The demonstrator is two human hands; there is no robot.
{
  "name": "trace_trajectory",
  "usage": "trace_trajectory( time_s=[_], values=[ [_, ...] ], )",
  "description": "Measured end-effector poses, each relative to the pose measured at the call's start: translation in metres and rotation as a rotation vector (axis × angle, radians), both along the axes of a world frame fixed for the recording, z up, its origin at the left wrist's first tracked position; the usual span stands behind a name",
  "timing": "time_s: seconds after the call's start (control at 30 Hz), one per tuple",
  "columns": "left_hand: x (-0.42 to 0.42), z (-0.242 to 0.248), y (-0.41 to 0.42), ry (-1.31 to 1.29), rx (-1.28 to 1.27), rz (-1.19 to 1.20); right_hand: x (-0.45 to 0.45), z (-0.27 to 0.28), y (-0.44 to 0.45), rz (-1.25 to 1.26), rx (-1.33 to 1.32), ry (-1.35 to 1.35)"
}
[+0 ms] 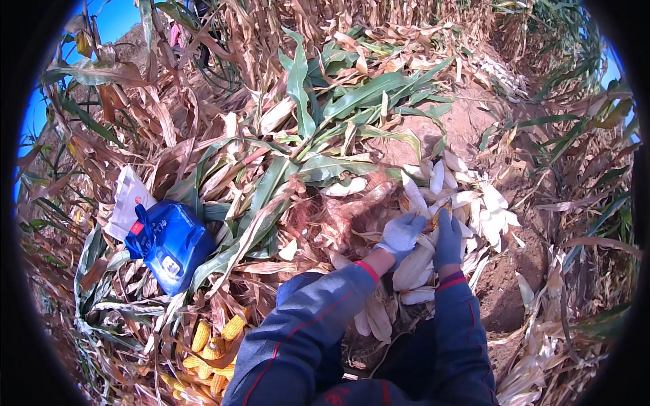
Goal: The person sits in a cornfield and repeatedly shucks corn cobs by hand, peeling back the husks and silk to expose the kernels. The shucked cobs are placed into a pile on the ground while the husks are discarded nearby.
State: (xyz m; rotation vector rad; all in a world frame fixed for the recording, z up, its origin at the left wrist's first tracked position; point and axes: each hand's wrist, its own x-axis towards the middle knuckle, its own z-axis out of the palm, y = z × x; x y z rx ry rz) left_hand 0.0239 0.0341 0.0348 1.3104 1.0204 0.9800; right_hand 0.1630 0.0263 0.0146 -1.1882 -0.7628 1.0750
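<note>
My left hand (pixel 402 234), in a pale work glove, grips a partly husked corn ear from the left. Yellow kernels of the corn ear (pixel 434 221) show between my two hands. My right hand (pixel 448 237), gloved as well, closes on the ear's right side; the fingers hide much of it. Pale husk leaves (pixel 414 264) spread below my hands, in front of my legs. Stripped white husks (pixel 490 210) lie heaped just right of and beyond my right hand.
At the lower left lies a pile of husked yellow corn ears (pixel 205 355). A blue plastic package (pixel 177 243) bearing writing rests beside a white bag (pixel 129 203). Green corn leaves (pixel 365 96) and dry stalks cover the ground ahead. Bare soil (pixel 513 284) runs along the right. Another person (pixel 176 36) is partly visible far left.
</note>
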Motion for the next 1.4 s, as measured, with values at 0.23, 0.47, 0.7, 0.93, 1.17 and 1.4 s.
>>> trace_trajectory(
  time_s=[0.23,0.47,0.7,0.93,1.17,1.4],
  values=[
    [-0.005,0.039,-0.007,-0.306,-0.318,-0.066,0.007,0.015,-0.011,-0.011,0.063,-0.073],
    [-0.002,0.043,-0.017,0.112,-0.245,-0.384,0.016,0.032,-0.014,-0.214,0.059,-0.184],
    [-0.019,0.030,-0.035,0.781,0.216,-0.795,0.073,0.020,-0.007,-0.550,0.114,-0.105],
    [-0.059,0.024,-0.036,0.708,-0.134,-0.686,0.143,-0.006,-0.017,-0.515,0.162,0.372],
    [-0.057,0.008,0.001,0.602,-0.189,-0.140,0.105,-0.011,-0.009,-0.331,0.163,-0.203],
    [-0.011,-0.008,-0.022,0.465,0.309,-0.233,0.034,0.024,-0.019,-0.211,0.126,-0.398]
  ],
)
